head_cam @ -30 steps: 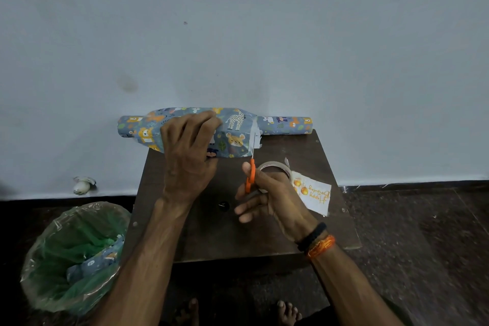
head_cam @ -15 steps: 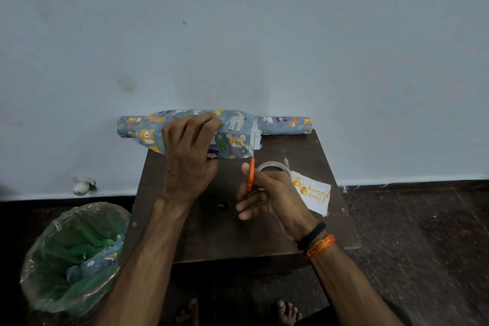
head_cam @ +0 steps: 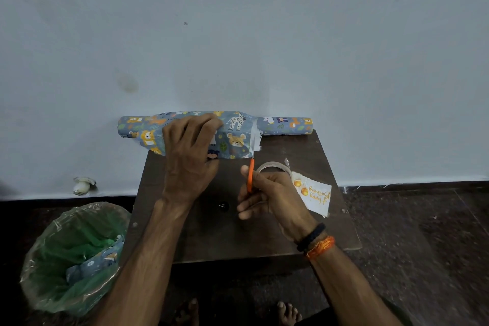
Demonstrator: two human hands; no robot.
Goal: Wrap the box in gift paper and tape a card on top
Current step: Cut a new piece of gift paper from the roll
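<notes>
While the right hand (head_cam: 267,194) curls its fingers round a pair of orange-handled scissors (head_cam: 250,174), the blades point up and away from the person toward the right end of the box wrapped in blue animal-print gift paper (head_cam: 232,137). The tips reach the lower edge of the paper where a pale flap, white underside or tape, I cannot tell which, sticks out at that end. Whether the blades stand apart or closed is too small to make out.

The left hand (head_cam: 189,156) lies over the middle of the wrapped box, fingers bent across its top and front face, holding it down on the dark brown wooden table (head_cam: 201,241). The box lies along the far edge of the table, its long axis running left to right, parallel to the wall; a roll of the same printed paper (head_cam: 285,124) lies just behind it, sticking out past both ends.

So the cut, by my judgement, turns on this: the spare paper lies straight ahead of the scissor tips, just beyond the right hand, which is the nearer hand to that end, while the left hand steadies the box from the other side.

Just right of the right hand sits a clear tape ring (head_cam: 274,167), and touching it a white card with orange "Happy Birthday" lettering (head_cam: 315,196), flat on the table, not yet on the box. A bin lined with a green plastic bag (head_cam: 71,257) stands on the floor to the left, paper scraps inside.
</notes>
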